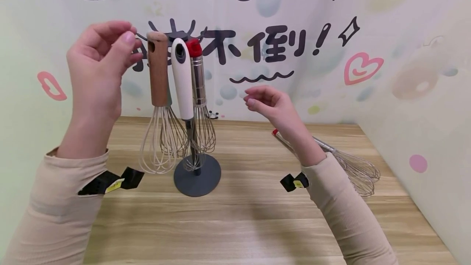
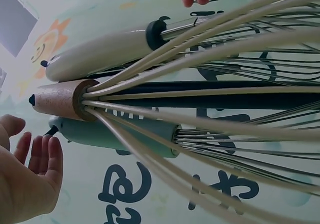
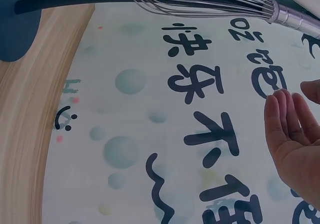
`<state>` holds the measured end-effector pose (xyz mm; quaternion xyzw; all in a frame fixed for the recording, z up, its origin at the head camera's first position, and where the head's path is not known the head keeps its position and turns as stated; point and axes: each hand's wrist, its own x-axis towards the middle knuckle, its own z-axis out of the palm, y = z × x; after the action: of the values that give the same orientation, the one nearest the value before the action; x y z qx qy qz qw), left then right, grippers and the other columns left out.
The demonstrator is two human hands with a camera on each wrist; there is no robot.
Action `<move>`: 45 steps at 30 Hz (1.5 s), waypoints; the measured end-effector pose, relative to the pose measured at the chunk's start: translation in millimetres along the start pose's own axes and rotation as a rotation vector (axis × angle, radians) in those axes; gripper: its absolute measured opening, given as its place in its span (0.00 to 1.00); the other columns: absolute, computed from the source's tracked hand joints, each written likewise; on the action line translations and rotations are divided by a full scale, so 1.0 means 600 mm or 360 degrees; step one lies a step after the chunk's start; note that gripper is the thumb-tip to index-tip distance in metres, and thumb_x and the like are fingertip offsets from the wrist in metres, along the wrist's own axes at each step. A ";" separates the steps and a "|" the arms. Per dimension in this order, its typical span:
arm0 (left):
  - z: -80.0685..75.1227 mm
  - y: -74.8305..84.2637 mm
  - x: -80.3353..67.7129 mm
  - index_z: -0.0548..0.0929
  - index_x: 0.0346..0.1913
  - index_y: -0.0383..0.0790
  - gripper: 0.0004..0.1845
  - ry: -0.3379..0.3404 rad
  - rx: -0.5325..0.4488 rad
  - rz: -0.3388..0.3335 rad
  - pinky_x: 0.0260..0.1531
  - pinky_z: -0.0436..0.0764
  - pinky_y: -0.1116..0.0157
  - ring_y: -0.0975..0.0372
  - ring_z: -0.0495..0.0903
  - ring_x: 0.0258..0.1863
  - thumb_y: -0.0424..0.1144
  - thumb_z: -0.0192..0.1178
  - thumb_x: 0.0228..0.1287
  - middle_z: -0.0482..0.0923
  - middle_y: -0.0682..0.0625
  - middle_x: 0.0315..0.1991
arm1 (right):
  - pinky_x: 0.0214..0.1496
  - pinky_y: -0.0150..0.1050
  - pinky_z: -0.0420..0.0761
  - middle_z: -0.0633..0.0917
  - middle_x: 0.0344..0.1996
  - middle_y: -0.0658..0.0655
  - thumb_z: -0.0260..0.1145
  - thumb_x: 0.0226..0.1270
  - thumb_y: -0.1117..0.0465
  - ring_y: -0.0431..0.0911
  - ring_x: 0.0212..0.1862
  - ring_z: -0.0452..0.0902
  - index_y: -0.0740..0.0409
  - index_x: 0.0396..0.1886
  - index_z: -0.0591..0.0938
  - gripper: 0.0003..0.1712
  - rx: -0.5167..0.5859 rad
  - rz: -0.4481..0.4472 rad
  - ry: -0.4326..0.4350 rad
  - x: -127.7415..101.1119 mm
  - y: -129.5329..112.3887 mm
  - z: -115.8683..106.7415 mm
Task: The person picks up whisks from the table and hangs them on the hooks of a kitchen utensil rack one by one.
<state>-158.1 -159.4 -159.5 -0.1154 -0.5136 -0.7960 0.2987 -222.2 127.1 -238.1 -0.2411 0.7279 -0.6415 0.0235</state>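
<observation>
A dark grey stand (image 1: 197, 175) holds several hanging whisks. They are a wooden-handled whisk (image 1: 158, 68) with cream wires, a white-handled whisk (image 1: 182, 79), a steel whisk (image 1: 198, 77) with a red tip, and a green-handled whisk (image 2: 115, 136), mostly hidden in the head view. My left hand (image 1: 97, 62) is raised at the left of the stand's top. Its fingertips are at the end of a thin dark hook arm; a gap shows between thumb and fingers in the left wrist view. To the right of the stand, my right hand (image 1: 270, 103) hangs in the air, fingers loosely bent, holding nothing.
More steel whisks (image 1: 353, 167), one with a red end, lie on the wooden table (image 1: 243, 232) at the right, partly behind my right forearm. A white printed backdrop (image 1: 228, 93) with dark lettering rises behind the table, and a pale wall (image 1: 423, 93) borders its right side.
</observation>
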 end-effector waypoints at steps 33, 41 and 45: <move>0.028 0.002 -0.019 0.80 0.46 0.37 0.19 -0.0041 0.0295 0.0093 0.45 0.79 0.74 0.59 0.81 0.41 0.24 0.68 0.50 0.83 0.49 0.38 | 0.49 0.26 0.83 0.82 0.36 0.44 0.57 0.69 0.68 0.36 0.40 0.80 0.69 0.55 0.74 0.17 -0.0045 0.0153 0.0071 0.000 0.034 -0.020; 0.018 -0.004 -0.006 0.81 0.43 0.36 0.17 -0.0010 0.0183 0.0052 0.46 0.81 0.74 0.60 0.83 0.39 0.21 0.67 0.49 0.85 0.49 0.36 | 0.48 0.26 0.83 0.83 0.38 0.47 0.57 0.69 0.68 0.36 0.40 0.81 0.67 0.53 0.75 0.15 -0.0005 0.0169 0.0082 0.001 0.040 -0.024; 0.013 -0.005 -0.001 0.81 0.44 0.36 0.17 -0.0027 0.0161 0.0038 0.46 0.81 0.75 0.59 0.83 0.39 0.22 0.68 0.49 0.85 0.49 0.36 | 0.48 0.26 0.83 0.83 0.38 0.47 0.57 0.69 0.68 0.35 0.40 0.81 0.67 0.53 0.75 0.14 -0.0005 0.0174 0.0087 0.001 0.041 -0.023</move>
<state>-160.3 -151.7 -158.5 -0.1130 -0.5542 -0.7645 0.3093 -235.7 141.2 -258.8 -0.1834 0.7414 -0.6444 0.0383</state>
